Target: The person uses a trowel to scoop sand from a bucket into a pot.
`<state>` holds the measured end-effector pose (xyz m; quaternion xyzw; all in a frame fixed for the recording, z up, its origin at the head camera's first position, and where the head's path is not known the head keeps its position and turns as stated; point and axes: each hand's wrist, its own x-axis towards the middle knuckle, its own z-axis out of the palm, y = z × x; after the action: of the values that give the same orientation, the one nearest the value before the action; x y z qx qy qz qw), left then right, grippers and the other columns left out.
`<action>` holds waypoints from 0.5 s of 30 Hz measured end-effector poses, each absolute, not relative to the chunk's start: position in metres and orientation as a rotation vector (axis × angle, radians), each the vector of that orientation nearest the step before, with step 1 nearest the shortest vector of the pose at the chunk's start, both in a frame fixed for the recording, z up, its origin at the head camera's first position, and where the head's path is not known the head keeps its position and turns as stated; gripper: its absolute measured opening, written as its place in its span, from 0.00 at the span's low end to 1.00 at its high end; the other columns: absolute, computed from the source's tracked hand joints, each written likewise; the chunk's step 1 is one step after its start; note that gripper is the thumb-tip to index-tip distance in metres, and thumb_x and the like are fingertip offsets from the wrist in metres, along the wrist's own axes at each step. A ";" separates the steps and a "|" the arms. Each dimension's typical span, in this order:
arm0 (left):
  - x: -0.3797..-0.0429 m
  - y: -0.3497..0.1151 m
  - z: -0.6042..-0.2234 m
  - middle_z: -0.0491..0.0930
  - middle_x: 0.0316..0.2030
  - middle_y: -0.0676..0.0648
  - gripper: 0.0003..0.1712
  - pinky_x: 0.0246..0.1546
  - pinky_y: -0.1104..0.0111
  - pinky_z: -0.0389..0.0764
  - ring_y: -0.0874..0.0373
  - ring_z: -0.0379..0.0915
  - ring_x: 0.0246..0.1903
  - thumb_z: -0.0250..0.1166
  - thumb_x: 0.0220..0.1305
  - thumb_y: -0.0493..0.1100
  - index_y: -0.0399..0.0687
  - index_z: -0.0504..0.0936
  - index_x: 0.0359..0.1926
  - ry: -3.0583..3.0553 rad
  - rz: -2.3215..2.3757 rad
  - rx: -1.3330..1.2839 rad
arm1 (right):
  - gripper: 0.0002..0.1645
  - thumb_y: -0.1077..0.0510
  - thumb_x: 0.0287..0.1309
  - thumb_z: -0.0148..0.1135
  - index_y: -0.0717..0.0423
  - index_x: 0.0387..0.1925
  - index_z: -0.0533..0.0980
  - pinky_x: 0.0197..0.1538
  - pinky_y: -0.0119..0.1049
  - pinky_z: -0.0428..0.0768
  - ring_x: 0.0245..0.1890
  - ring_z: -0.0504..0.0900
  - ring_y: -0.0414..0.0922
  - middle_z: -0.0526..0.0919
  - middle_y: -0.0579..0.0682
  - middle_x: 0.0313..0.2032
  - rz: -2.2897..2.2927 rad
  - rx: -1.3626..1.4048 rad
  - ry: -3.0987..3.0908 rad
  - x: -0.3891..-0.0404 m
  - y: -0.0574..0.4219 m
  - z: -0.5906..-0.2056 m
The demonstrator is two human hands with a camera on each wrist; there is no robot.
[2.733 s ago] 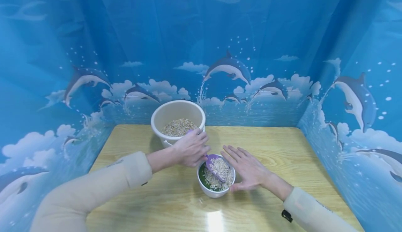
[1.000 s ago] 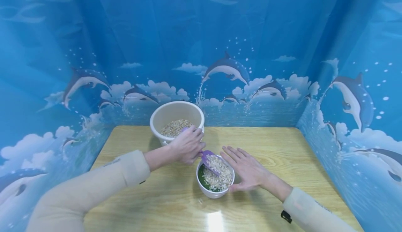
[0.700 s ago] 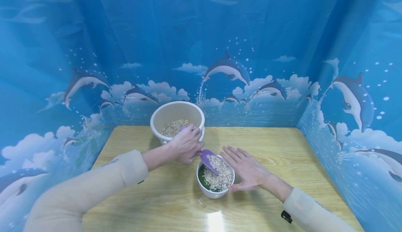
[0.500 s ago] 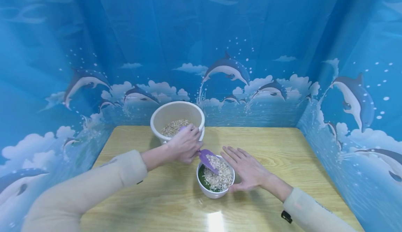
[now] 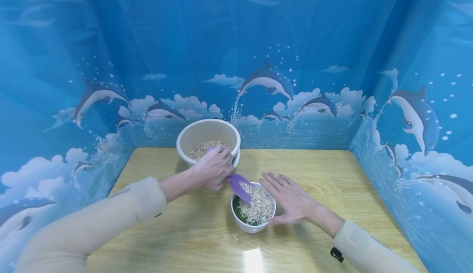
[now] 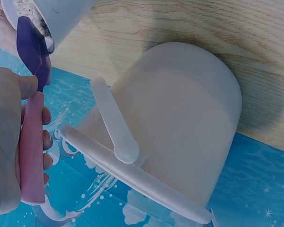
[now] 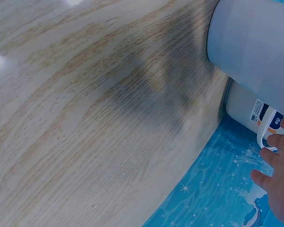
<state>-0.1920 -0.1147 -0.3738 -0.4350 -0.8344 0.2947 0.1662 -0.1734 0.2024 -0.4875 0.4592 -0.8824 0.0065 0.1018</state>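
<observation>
Head view: the left hand [image 5: 213,169] grips the scoop [image 5: 240,189], whose blade tilts down over the far left rim of the bowl [image 5: 252,228] with some flakes on it. Pale flakes [image 5: 257,208] fill much of the bowl, and green shows along its left inside; whether that is lining or contents, I cannot tell. To the far left stands the bucket [image 5: 210,125], upright, with mixed grain [image 5: 201,149] low inside it. The scoop's handle end shows past the left hand, in front of that grain.

On the bowl's right is the right hand [image 5: 290,197], fingers straight and spread; I cannot tell whether it touches the rim. Bucket and bowl stand near each other, the left hand between them. The bucket is by the far edge of the surface [image 5: 314,162], next to the dolphin curtain [image 5: 303,30]; the bowl sits well apart from the right edge.

Right wrist view shows a label [image 7: 265,113] on the bucket, dark blue, white and orange, with writing too small to read.
</observation>
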 end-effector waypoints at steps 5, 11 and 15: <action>-0.190 -0.119 -0.373 0.85 0.42 0.51 0.25 0.48 0.62 0.74 0.56 0.74 0.43 0.53 0.73 0.71 0.60 0.85 0.44 -2.312 0.864 -1.231 | 0.76 0.05 0.55 0.24 0.61 0.81 0.55 0.75 0.63 0.68 0.80 0.63 0.63 0.61 0.65 0.80 0.022 1.360 -2.602 -0.174 0.202 -0.488; -0.188 -0.122 -0.372 0.85 0.43 0.50 0.26 0.51 0.61 0.74 0.55 0.74 0.45 0.53 0.72 0.71 0.60 0.85 0.47 -2.272 0.900 -1.225 | 0.76 0.06 0.55 0.25 0.61 0.81 0.55 0.75 0.63 0.68 0.79 0.64 0.63 0.61 0.65 0.80 0.008 1.363 -2.599 -0.174 0.202 -0.488; -0.185 -0.122 -0.370 0.85 0.44 0.49 0.27 0.52 0.60 0.74 0.54 0.74 0.46 0.53 0.72 0.70 0.59 0.85 0.48 -2.249 0.930 -1.224 | 0.76 0.06 0.55 0.27 0.61 0.81 0.55 0.75 0.63 0.68 0.80 0.64 0.63 0.61 0.65 0.80 -0.002 1.363 -2.595 -0.174 0.202 -0.487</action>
<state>-0.1852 -0.1224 -0.3701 -0.4397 -0.8076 0.3339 0.2073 -0.1735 0.2023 -0.4872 0.4623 -0.8805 -0.0006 0.1051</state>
